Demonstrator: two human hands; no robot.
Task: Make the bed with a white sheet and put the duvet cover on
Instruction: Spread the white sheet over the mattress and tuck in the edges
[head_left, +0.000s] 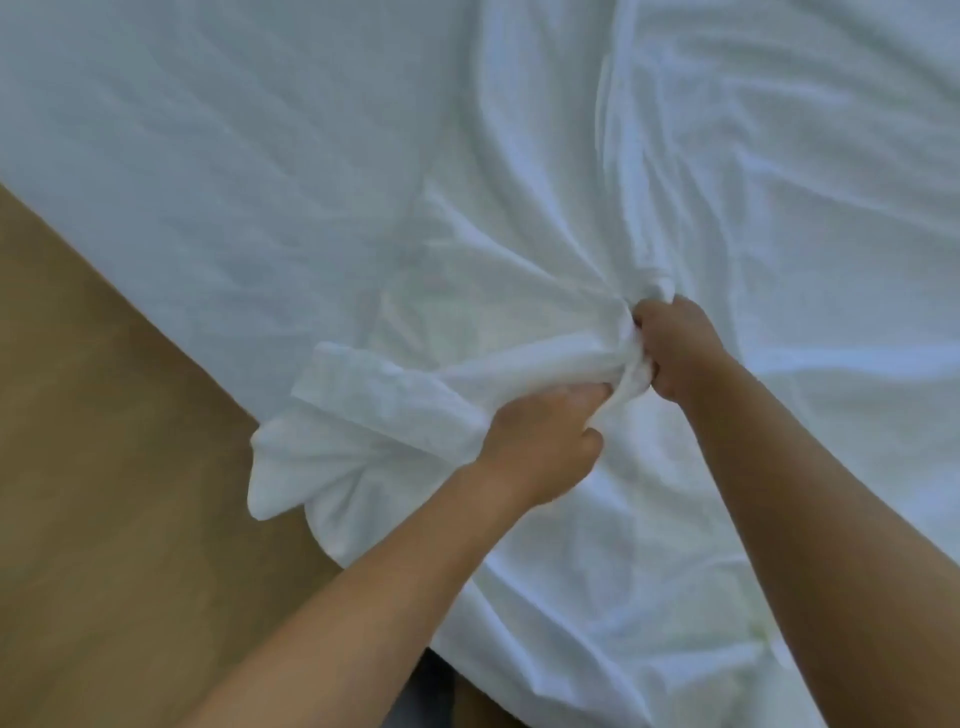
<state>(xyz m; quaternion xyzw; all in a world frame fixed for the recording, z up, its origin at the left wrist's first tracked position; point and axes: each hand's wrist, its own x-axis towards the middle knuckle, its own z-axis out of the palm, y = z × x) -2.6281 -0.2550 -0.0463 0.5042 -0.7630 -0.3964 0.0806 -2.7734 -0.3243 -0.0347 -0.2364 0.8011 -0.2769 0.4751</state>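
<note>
nearest the person, both forearms reach in toward the bed's (208, 171) near edge. the left hand (543, 441) is curled tight round a gathered rope of white cloth (395, 415). the right hand (675, 353), just beyond it, grips the same bunch in a fist. the cloth's free end, with a flat folded hem, spills over the bed's edge above the tan floor (104, 467). beyond the hands the cloth fans out in creases to the far right, while the far left lies smoother. whether the gripped piece is the sheet or the duvet cover cannot be told. judging by the wrinkles, spreading and tucking are not yet done.
</note>
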